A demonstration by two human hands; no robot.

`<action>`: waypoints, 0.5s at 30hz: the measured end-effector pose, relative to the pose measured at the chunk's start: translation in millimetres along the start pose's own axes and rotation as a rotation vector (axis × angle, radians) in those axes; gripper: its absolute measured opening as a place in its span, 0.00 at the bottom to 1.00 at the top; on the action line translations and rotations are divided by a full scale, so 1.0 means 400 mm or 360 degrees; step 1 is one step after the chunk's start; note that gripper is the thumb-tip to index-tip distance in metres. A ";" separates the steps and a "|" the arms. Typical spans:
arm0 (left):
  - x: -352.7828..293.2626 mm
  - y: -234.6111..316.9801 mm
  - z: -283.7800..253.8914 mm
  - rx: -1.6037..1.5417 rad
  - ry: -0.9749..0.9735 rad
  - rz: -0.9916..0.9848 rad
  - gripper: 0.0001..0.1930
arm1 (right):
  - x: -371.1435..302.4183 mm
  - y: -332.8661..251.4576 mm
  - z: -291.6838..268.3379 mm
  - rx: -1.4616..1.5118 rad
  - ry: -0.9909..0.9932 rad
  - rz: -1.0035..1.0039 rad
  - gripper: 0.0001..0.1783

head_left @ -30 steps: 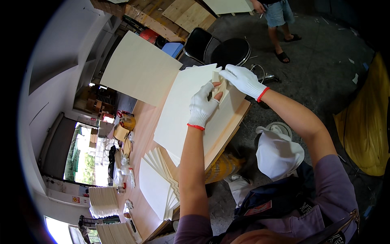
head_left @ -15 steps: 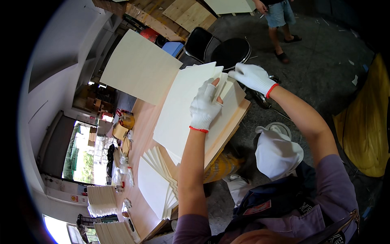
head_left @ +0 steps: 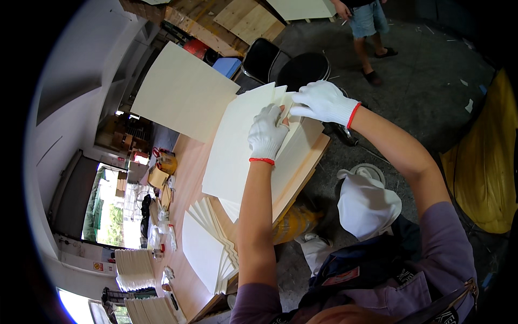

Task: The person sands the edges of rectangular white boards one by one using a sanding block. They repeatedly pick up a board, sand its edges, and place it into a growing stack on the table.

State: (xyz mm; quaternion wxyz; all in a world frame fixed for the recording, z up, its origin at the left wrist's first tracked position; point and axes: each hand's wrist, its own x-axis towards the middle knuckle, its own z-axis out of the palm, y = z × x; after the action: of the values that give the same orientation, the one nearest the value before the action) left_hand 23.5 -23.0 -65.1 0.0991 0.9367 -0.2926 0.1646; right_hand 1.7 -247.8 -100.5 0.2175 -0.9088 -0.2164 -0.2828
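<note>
A fanned stack of large off-white sheets (head_left: 232,148) lies on the wooden table. My left hand (head_left: 266,134), in a white glove with a red cuff and bare fingertips, rests on the upper sheets, its thumb and fingers closing at their right edge. At the stack's far right corner is my right hand (head_left: 325,102), gloved the same way, with fingers closed at the sheet edges. How many sheets it pinches is hidden. More sheets (head_left: 305,146) lie beneath, along the table's right edge.
Another fanned pile of sheets (head_left: 202,245) lies nearer on the table. A large board (head_left: 181,92) stands out at the far left. Beyond are a black chair (head_left: 261,56) and a round black stool (head_left: 305,70). A person (head_left: 369,32) stands at the back.
My right hand has moved left and inward over the sheet corner. My left hand has shifted slightly up and left, its fingers drawn closer together.
</note>
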 end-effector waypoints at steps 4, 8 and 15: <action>-0.024 0.010 -0.012 -0.0165 -0.0003 -0.0017 0.19 | 0.014 -0.051 0.022 0.0700 0.0038 0.0479 0.27; -0.048 0.010 -0.019 -0.0595 -0.0026 -0.0124 0.18 | 0.013 -0.064 0.031 0.0832 0.0014 0.0749 0.27; -0.048 0.002 0.002 -0.0838 -0.0105 -0.0244 0.19 | 0.001 -0.053 0.074 0.0879 0.0175 0.0747 0.28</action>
State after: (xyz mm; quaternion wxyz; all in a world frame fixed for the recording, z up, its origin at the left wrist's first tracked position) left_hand 8.2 -14.1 -73.1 0.3417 0.9030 -0.2566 0.0442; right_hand 3.7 -215.1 -116.6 0.5250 -0.8241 -0.0581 -0.2045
